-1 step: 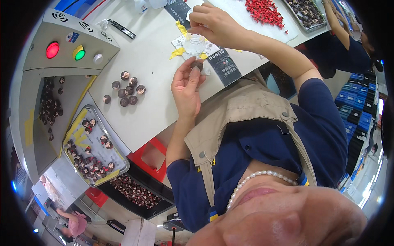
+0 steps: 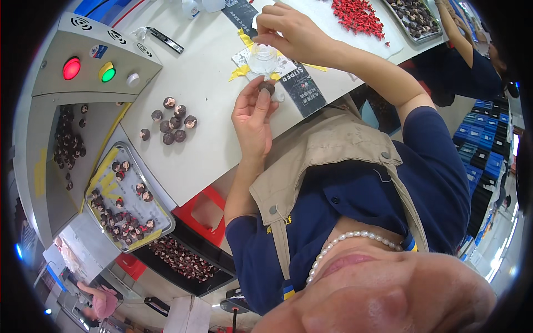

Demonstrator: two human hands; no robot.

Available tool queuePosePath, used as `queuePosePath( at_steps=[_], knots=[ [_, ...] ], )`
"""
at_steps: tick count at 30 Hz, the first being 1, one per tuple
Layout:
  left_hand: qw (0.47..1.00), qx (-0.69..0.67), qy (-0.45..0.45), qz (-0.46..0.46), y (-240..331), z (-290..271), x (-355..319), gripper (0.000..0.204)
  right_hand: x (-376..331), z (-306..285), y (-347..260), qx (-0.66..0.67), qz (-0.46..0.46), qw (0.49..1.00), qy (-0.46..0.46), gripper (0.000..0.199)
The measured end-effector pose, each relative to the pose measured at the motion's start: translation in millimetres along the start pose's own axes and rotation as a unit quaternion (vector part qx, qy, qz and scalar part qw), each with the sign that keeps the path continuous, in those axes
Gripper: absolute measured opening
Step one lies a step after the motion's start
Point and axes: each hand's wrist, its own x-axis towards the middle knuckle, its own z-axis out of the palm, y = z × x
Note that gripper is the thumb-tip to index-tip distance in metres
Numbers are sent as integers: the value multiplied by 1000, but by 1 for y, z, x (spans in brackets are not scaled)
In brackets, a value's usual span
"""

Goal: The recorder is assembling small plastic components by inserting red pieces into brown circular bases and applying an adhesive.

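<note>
My left hand [image 2: 252, 119] pinches a small round dark-brown piece [image 2: 267, 87] between thumb and fingers, at the near side of a clear plastic cup [image 2: 262, 60]. It resembles the small doll heads [image 2: 175, 121] with dark tops and pinkish patches grouped on the table to the left. Above the cup, my right hand [image 2: 288, 34] has thumb and fingers pressed together; whatever they hold is too small or hidden to make out. Something white shows beside its fingers. The cup stands on a white pad fixed with yellow tape [image 2: 240, 72].
A dark printed strip [image 2: 305, 97] crosses the white table. At the back lie many small red pieces [image 2: 358, 19] and a metal tray [image 2: 441, 34] of dark pieces. On the left stand a grey machine [image 2: 41, 83] with lit buttons and another tray [image 2: 171, 225]. A co-worker [image 2: 472, 69] sits at right.
</note>
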Motion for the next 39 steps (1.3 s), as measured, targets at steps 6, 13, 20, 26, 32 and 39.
queuePosePath(
  at_steps=[6,13,20,26,32,39],
  knots=[
    [998,-69,-8,-11,-8,14,10,35,-2,-12,-1,101,71,991,57,14],
    [997,-78,7,5,-14,24,15,34,-43,2,-3,416,192,888,-27,17],
    [998,-55,17,3,-15,36,18,34,-59,3,0,369,187,910,-23,16],
    [999,-26,21,30,-19,33,15,33,-62,-4,-9,269,133,954,6,15],
    [997,6,34,63,-16,42,12,33,-67,-9,-14,323,181,929,23,15],
    [986,87,43,133,-10,53,9,25,-71,1,-24,276,96,949,120,13]
  ],
)
